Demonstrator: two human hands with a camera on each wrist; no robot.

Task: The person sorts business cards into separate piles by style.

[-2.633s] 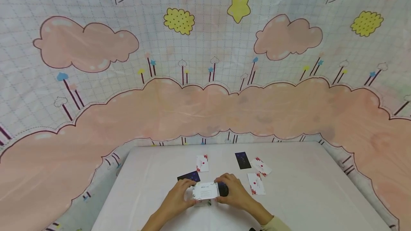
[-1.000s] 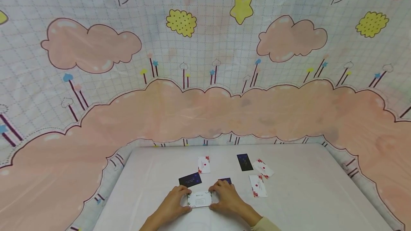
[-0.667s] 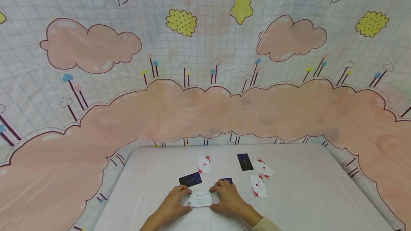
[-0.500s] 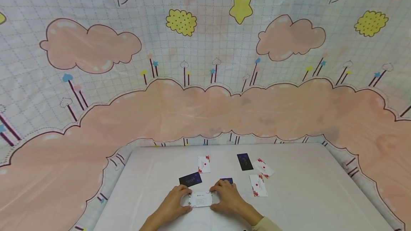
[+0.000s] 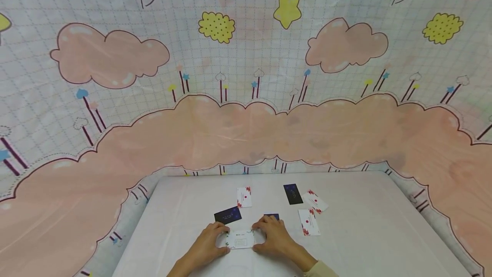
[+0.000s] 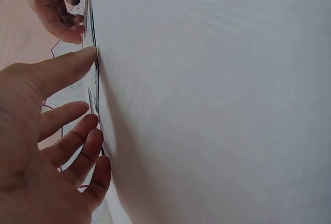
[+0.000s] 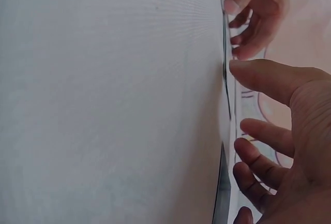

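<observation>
A white business card (image 5: 241, 239) with green leaf corners and printed text lies flat near the table's front in the head view. Left hand (image 5: 207, 240) pinches its left end, thumb at the near corner and index finger at the far one. At its right end the right hand (image 5: 274, 238) grips in the same way. A dark blue card (image 5: 272, 216) is partly hidden behind the right fingers. Seen edge-on in the left wrist view, the card is a thin dark line beside the left thumb (image 6: 72, 69). The other fingers of both hands are spread loosely.
On the white table (image 5: 353, 243) lie a dark card (image 5: 227, 215) by the left fingertips and a red-flowered white card (image 5: 244, 197) behind it. Further right are another dark card (image 5: 293, 194) and two red-flowered cards, one tilted (image 5: 315, 201), one nearer (image 5: 309, 222).
Earlier, both hands held the white card higher, over another leaf-patterned card and overlapping the dark one. It has come down onto the table; over the last half second the hands barely move.
</observation>
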